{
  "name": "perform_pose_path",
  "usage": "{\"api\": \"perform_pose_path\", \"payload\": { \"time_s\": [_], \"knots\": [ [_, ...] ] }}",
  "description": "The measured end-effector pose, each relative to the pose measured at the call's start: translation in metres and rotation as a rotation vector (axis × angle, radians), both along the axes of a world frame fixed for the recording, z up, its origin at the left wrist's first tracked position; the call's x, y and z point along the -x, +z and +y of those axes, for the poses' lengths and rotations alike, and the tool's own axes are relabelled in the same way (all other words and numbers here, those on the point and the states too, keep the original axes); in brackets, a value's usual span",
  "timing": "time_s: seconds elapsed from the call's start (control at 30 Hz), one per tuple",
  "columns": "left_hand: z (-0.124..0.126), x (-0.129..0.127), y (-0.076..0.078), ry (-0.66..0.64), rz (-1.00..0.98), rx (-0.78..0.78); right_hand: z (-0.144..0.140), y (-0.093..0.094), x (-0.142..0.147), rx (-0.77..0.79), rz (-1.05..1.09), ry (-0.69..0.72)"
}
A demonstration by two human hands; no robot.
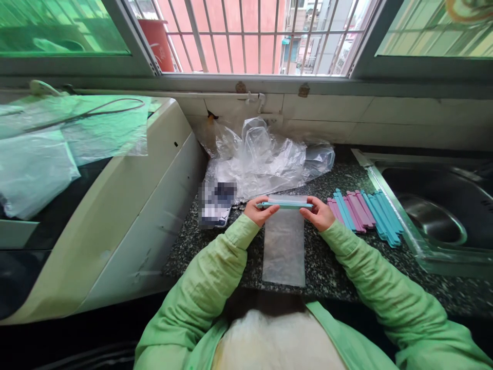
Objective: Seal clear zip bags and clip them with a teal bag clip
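Note:
My left hand (261,211) and my right hand (319,213) pinch the two ends of a light blue bag sealing clip (287,204). The clip lies across the upper part of a clear plastic bag (284,252), whose top edge sticks out just beyond it. The rest of the bag hangs down toward the counter's front edge, flat and see-through. Whether the clip is fully closed on the bag I cannot tell. Right of my right hand, several pink clips (356,210) and blue clips (381,216) lie in a row on the counter.
Crumpled clear plastic (265,159) lies at the back of the dark speckled counter (239,267). A phone-like item (217,205), partly blurred, rests left of my hands. A steel sink (416,241) borders the right side; a bulky cream appliance (154,205) stands left.

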State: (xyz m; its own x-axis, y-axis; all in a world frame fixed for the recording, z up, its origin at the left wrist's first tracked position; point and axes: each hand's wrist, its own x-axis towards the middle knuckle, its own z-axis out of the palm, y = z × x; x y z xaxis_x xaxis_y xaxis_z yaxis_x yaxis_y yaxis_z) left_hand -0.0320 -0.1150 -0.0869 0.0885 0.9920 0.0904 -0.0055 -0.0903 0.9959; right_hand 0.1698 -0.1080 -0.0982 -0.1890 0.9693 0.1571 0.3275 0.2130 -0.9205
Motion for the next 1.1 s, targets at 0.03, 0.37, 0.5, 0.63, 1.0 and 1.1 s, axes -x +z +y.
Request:
{"api": "perform_pose_path", "payload": {
  "time_s": [0.03,0.37,0.5,0.63,1.0,1.1],
  "knots": [
    [0.001,0.001,0.001,0.038,-0.010,-0.005,0.000,-0.002,0.000,0.032,0.003,0.019],
    [0.001,0.001,0.000,0.119,0.030,-0.134,-0.003,-0.008,0.002,-0.004,-0.077,-0.023],
    [0.001,0.000,0.000,0.129,0.069,-0.185,-0.005,-0.003,0.003,-0.054,-0.171,-0.060],
    [0.002,0.001,-0.003,0.132,0.049,-0.120,-0.005,-0.001,0.003,-0.045,-0.167,-0.030],
    [0.011,0.005,-0.005,0.287,-0.223,0.073,-0.006,-0.005,0.004,0.037,-0.117,0.080],
    [0.010,0.004,-0.004,0.296,-0.242,0.065,-0.007,-0.004,0.005,0.038,-0.138,0.066]
  ]
}}
